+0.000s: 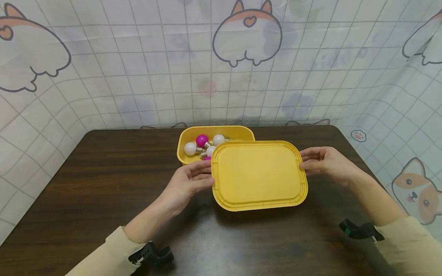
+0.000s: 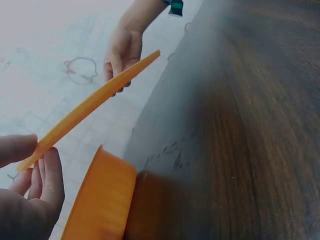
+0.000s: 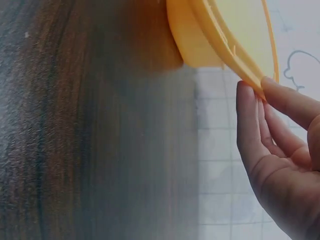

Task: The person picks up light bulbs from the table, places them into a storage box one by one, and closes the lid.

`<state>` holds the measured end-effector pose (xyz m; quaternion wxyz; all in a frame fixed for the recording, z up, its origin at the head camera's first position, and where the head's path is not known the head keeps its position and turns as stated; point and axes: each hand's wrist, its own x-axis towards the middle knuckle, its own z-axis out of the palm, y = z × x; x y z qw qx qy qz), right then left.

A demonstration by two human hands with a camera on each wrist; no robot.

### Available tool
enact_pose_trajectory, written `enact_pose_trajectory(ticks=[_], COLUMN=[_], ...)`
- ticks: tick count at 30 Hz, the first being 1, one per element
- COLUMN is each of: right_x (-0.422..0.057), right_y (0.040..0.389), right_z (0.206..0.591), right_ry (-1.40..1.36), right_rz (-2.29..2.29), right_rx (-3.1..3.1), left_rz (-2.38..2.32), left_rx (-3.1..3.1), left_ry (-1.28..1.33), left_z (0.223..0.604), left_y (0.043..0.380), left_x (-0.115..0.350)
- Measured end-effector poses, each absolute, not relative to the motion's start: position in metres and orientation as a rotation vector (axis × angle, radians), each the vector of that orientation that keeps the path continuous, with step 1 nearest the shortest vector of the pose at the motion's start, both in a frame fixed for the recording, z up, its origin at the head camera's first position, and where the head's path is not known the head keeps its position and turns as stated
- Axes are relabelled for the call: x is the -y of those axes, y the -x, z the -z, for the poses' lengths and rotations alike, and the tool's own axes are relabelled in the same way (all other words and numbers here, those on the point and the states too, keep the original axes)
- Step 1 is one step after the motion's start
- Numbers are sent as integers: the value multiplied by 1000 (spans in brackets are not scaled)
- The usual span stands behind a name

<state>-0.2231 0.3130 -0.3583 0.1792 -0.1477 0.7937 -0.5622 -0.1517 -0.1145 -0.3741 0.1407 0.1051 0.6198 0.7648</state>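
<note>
Both hands hold a yellow rectangular lid (image 1: 259, 176) with rounded corners, raised above the table and tilted. My left hand (image 1: 186, 184) pinches its left edge between thumb and fingers, as the left wrist view also shows on the lid (image 2: 95, 100). At the opposite edge, my right hand (image 1: 329, 165) pinches the rim; in the right wrist view the thumb and fingertips meet at the lid's corner. Behind the lid stands a yellow box (image 1: 241, 132) without its cover. White bulbs (image 1: 190, 148) and magenta bulbs (image 1: 202, 140) with metal screw bases lie in it, partly hidden by the lid.
A dark wood-grain table (image 1: 103, 199) carries the box near its back edge. Behind and beside it hangs a white gridded cloth (image 1: 155, 69) with cartoon corgi prints. Each wrist wears a black strap-on device (image 1: 152, 255).
</note>
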Motion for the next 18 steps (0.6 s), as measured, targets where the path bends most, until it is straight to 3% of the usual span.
enact_pose_trajectory(ticks=[18], right_x=[-310], right_y=[224], right_z=[348], right_ry=[471], right_rz=[1883], right_rx=[-2158], left_rz=[-2230], left_rx=[-1942], left_ry=[-469], left_z=[357], left_y=[159], left_x=[118])
